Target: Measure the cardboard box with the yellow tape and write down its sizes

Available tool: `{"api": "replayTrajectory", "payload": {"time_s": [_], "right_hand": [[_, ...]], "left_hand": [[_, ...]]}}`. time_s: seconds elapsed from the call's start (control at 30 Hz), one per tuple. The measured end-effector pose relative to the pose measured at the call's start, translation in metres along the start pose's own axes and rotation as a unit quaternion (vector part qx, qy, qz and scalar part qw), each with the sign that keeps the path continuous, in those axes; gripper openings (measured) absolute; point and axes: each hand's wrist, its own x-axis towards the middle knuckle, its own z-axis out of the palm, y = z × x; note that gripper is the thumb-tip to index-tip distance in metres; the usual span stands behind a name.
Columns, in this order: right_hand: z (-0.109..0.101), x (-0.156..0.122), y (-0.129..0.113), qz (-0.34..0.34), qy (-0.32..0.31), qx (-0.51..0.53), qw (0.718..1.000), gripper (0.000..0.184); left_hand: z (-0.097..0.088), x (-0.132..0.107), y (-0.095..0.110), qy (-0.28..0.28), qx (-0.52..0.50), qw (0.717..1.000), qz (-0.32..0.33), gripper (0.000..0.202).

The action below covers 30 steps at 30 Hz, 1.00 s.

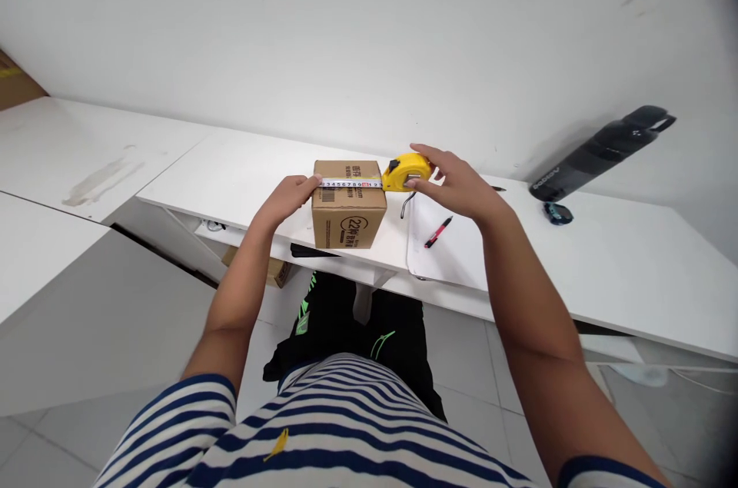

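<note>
While the left hand [289, 197] holds the end of the measuring blade [349, 184] with its fingertips at the cardboard box's [350, 229] top left edge, a slip there could send the blade snapping back; whether a lock is set, I cannot tell. Those fingertips also cover the first marks, so a zero end set off the edge might go unnoticed. The right hand [464, 185] grasps the yellow tape measure case [408, 170] between thumb and fingers, just beside the box's top right edge; if that wrist tilts, the blade could skew or bow, spoiling the reading. Beneath the blade, the box stands near the front edge of the white desk [628, 273], its weight unknown, and an uneven pull could turn it. The wrist strap [407, 205] dangles near the case and might catch. Farther right, the red-and-black pen [439, 232] lies loose on white paper [461, 261], where a lowered right forearm could knock it.
</note>
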Motion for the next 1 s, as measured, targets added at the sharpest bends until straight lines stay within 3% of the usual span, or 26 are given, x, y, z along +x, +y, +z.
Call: {"api": "replayTrajectory", "payload": {"time_s": [0.1,0.2,0.27,0.4,0.47,0.53,0.6,0.7,0.83,1.0], "right_hand": [[0.001,-0.009,-0.003,-0.037,0.053,-0.049,0.997,0.063],[0.009,-0.03,-0.033,-0.079,0.137,-0.087,0.984,0.063],[0.024,-0.048,-0.066,-0.078,0.177,-0.109,0.975,0.059],[0.071,-0.077,-0.132,-0.029,0.211,-0.164,0.963,0.033],[0.089,-0.081,-0.149,-0.009,0.226,-0.165,0.96,0.03],[0.098,-0.077,-0.155,0.006,0.242,-0.163,0.957,0.03],[0.101,-0.068,-0.151,0.019,0.252,-0.162,0.954,0.032],[0.101,-0.053,-0.143,0.036,0.259,-0.167,0.951,0.035],[0.102,-0.045,-0.14,0.041,0.244,-0.174,0.953,0.037],[0.097,-0.056,-0.144,0.075,0.19,-0.155,0.967,0.049]], "left_hand": [[-0.012,-0.002,0.01,-0.03,0.01,0.999,0.02,0.045],[-0.024,0.002,0.028,-0.001,0.006,0.999,0.043,0.037],[-0.027,0.013,0.042,0.017,0.001,0.998,0.067,0.033],[-0.017,0.053,0.06,-0.066,0.031,0.991,0.115,0.03],[-0.007,0.074,0.06,-0.065,0.099,0.986,0.121,0.029],[0.003,0.087,0.057,-0.029,0.181,0.976,0.119,0.03],[0.011,0.09,0.051,-0.036,0.216,0.968,0.121,0.032],[0.017,0.082,0.045,-0.072,0.216,0.965,0.131,0.034],[0.017,0.072,0.043,-0.046,0.227,0.965,0.127,0.033],[0.019,0.071,0.044,-0.043,0.21,0.969,0.123,0.033]]}}
